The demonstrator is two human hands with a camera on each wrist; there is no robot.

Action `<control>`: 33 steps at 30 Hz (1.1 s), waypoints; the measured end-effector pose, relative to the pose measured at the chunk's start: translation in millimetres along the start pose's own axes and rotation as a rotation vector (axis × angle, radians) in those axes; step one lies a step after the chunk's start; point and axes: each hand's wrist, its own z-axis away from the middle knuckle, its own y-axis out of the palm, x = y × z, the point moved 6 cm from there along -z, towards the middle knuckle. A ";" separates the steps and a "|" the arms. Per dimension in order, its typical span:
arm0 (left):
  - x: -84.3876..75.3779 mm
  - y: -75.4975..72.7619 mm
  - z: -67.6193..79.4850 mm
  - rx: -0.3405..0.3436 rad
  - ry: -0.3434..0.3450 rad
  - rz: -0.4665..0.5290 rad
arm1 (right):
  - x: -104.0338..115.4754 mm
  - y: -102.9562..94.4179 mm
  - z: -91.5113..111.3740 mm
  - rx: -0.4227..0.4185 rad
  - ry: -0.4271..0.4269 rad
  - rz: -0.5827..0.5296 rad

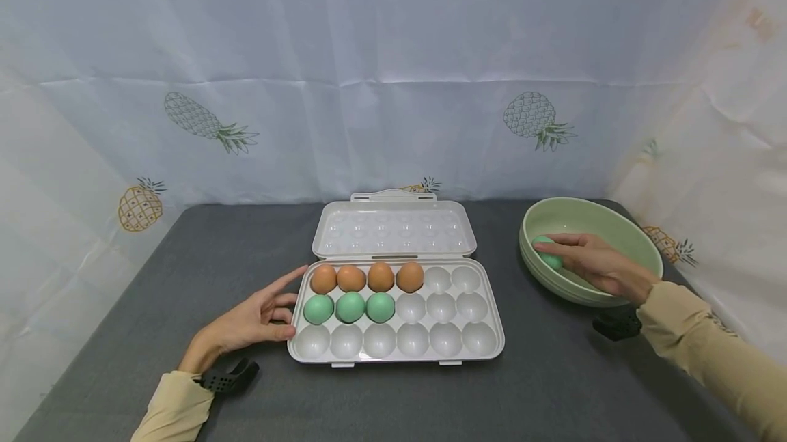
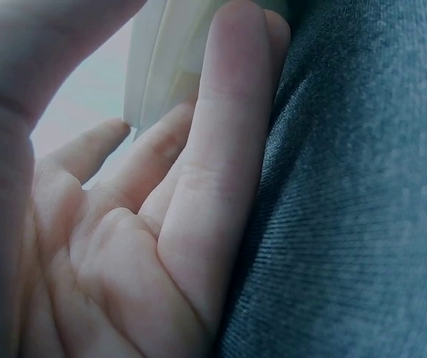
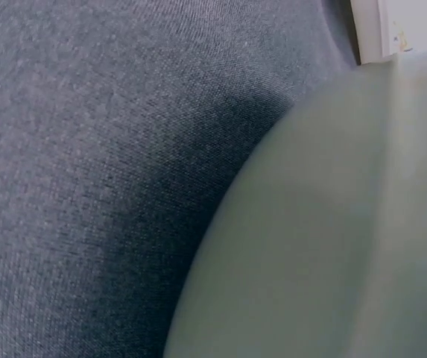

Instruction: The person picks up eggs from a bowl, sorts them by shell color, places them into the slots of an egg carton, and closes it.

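An egg tray [image 1: 428,344] lies with its lid [image 1: 393,227] folded back. Several brown eggs [image 1: 380,277] fill the left part of its far row, and three green eggs [image 1: 350,307] sit in the middle row from the left. My left hand [image 1: 258,319] rests against the tray's left side, index finger at the far corner, thumb near the front corner; the left wrist view shows its fingers extended or relaxed. Over the left side of a green bowl [image 1: 633,244], my right hand [image 1: 593,261] pinches another green egg [image 1: 547,252]. The right wrist view shows only the bowl's outside, not the hand.
The bowl appears stacked in another green bowl [image 1: 541,277] at the table's back right. Dark grey cloth [image 1: 393,404] covers the table. A pineapple-print curtain [image 1: 381,128] hangs behind and at both sides. Each wrist wears a black strap [image 1: 226,379].
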 end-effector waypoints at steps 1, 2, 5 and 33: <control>0.0 -0.1 0.1 -0.002 -0.002 -0.002 | 1.2 0.6 -0.2 0.000 -0.010 0.009; -0.1 -0.3 0.1 -0.003 -0.003 -0.003 | 2.3 0.9 -0.5 -0.001 -0.024 0.024; -0.2 -0.8 0.3 -0.006 -0.006 -0.008 | 5.3 1.4 -1.5 -0.015 -0.057 0.067; 0.0 -1.5 0.5 -0.017 -0.021 -0.012 | 64.6 48.0 10.0 -0.247 -0.274 0.278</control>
